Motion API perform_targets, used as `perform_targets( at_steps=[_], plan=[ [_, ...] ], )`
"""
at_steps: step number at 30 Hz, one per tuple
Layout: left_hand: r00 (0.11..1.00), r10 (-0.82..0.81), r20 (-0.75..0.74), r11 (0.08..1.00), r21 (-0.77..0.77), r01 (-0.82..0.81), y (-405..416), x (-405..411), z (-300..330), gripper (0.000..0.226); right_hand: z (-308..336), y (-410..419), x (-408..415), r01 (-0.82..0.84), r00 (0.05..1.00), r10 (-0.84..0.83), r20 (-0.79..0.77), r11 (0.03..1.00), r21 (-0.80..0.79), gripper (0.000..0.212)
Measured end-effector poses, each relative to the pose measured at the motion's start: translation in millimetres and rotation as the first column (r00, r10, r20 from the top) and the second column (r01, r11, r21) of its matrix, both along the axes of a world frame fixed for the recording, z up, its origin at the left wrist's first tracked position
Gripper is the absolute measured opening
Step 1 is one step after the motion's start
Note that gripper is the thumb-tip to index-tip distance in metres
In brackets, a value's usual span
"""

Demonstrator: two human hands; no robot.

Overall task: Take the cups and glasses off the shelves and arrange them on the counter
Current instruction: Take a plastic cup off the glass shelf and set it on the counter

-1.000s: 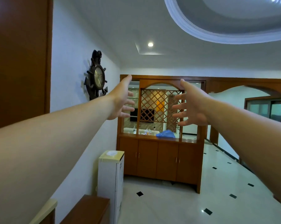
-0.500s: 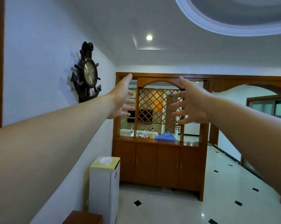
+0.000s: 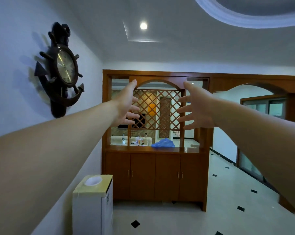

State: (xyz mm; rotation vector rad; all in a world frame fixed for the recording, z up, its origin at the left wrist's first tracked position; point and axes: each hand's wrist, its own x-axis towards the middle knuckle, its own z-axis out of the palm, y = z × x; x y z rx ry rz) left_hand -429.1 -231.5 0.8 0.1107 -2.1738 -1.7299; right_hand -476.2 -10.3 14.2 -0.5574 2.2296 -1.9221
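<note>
Both my arms stretch out in front of me at chest height. My left hand [image 3: 126, 106] and my right hand [image 3: 196, 107] face each other with fingers spread, and neither holds anything. Far ahead stands a wooden cabinet [image 3: 155, 173] with a lattice screen above its counter [image 3: 143, 149]. A blue plastic bag [image 3: 163, 143] lies on that counter. Small bottles [image 3: 140, 139] show through the opening behind it. I can make out no cups or glasses.
An anchor-shaped wall clock [image 3: 62, 73] hangs on the left wall. A white water dispenser [image 3: 94, 204] stands against that wall at the lower left. The tiled floor [image 3: 211, 209] runs to the cabinet, and an arched doorway [image 3: 252, 119] opens on the right.
The view has moved forward and swung left: the brown door edge left the frame, the clock and cabinet look nearer. Both hands stay spread and apart.
</note>
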Motion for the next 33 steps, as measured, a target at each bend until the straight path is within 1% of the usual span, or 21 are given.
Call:
perform_targets(
  at_steps=[7, 14, 18, 25, 29, 33],
  plan=[
    [1.000, -0.015, -0.001, 1.000, 0.009, 0.015, -35.5, -83.5, -3.1, 0.089, -0.1, -36.2, -75.8, 0.002, 1.000, -0.002, -0.008, 1.000, 0.015, 0.079],
    [1.000, -0.002, -0.014, 1.000, 0.003, 0.002, -67.5, -182.8, -6.6, 0.090, -5.9, -72.4, -184.7, -0.025, 1.000, 0.025, -0.011, 0.999, 0.030, 0.080],
    [1.000, 0.027, -0.010, 0.999, 0.039, -0.026, -86.2, -249.7, -17.8, 0.089, -15.2, -93.0, -256.8, -0.072, 0.997, 0.073, -0.010, 0.996, 0.046, 0.079],
    [0.998, 0.061, 0.031, 0.994, 0.091, -0.064, -109.6, -349.5, -69.6, 0.086, -67.5, -127.6, -380.7, -0.125, 0.991, 0.122, 0.057, 0.990, 0.061, 0.076],
    [0.992, 0.094, 0.087, 0.989, 0.106, -0.103, -130.5, -391.9, -100.2, 0.087, -105.0, -152.4, -436.1, -0.159, 0.980, 0.149, 0.132, 0.985, 0.073, 0.077],
    [0.988, 0.102, 0.120, 0.988, 0.105, -0.115, -158.2, -433.2, -115.7, 0.086, -122.1, -178.5, -483.8, -0.178, 0.972, 0.165, 0.170, 0.982, 0.061, 0.078]
  ],
)
